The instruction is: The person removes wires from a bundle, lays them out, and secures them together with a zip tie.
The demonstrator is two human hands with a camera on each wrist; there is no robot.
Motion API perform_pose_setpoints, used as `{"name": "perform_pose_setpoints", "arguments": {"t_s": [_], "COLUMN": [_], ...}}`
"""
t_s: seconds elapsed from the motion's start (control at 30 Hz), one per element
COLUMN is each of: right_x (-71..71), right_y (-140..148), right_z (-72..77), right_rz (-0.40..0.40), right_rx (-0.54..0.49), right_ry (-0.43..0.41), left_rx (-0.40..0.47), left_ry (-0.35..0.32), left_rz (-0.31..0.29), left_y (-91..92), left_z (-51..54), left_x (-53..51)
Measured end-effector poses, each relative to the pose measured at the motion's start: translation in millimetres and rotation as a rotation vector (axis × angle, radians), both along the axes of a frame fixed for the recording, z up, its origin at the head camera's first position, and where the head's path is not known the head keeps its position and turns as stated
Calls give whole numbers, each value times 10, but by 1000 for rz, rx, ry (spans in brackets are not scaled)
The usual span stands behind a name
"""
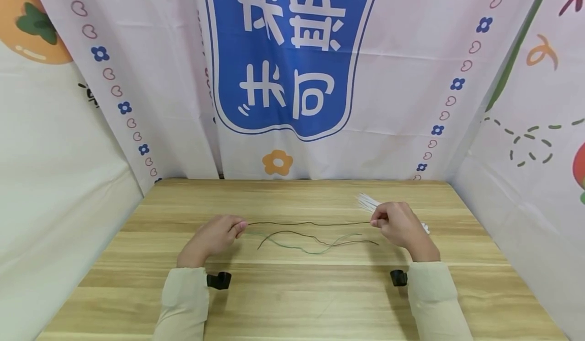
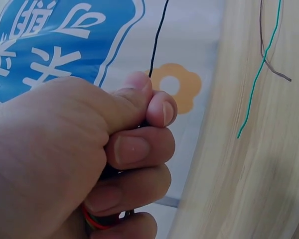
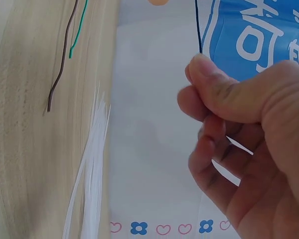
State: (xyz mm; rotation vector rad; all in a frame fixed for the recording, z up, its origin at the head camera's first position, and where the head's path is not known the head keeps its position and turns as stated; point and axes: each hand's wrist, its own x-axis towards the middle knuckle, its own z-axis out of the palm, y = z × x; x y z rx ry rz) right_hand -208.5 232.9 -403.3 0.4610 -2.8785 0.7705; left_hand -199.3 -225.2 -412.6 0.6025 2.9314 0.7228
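A thin black wire (image 1: pixel 297 223) stretches nearly straight between the two hands, just above the table. Its left end is pinched between thumb and index finger of my left hand (image 1: pixel 218 234). Under that hand's curled lower fingers, part of a bundle of coloured wires (image 2: pixel 92 220) shows in the left wrist view, mostly hidden. My right hand (image 1: pixel 398 224) pinches the wire's other end between thumb and index finger, its remaining fingers loosely bent. On the table nearer the body lie a green wire (image 2: pixel 255 82) and a brown wire (image 3: pixel 63 67), both wavy and crossing each other.
Thin white strips (image 1: pixel 365 202) lie on the wooden table (image 1: pixel 292 300) behind my right hand, partly hidden by it. A printed cloth (image 1: pixel 388 148) hangs along the table's back edge, with more cloth at both sides.
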Motion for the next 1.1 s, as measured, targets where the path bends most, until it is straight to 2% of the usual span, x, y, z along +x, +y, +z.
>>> {"name": "perform_pose_setpoints", "arguments": {"t_s": [0.17, 0.47, 0.6, 0.8, 1.1], "right_x": [-10, -23, -16, 6, -19], "right_y": [37, 36, 25, 36, 48], "right_z": [-6, -29, -43, -37, -85], "right_rz": [31, 74, 60, 33, 28], "right_rx": [-6, 35, 47, 47, 40], "right_ry": [-36, -71, -82, -94, -132], "left_rx": [8, -29, -38, -40, -65], "left_ry": [14, 34, 21, -19, -26], "left_rz": [-27, -37, -47, -23, -14], "left_y": [-3, 28, 45, 77, 108], "left_z": [7, -8, -23, -44, -78], "left_x": [11, 30, 24, 7, -25]}}
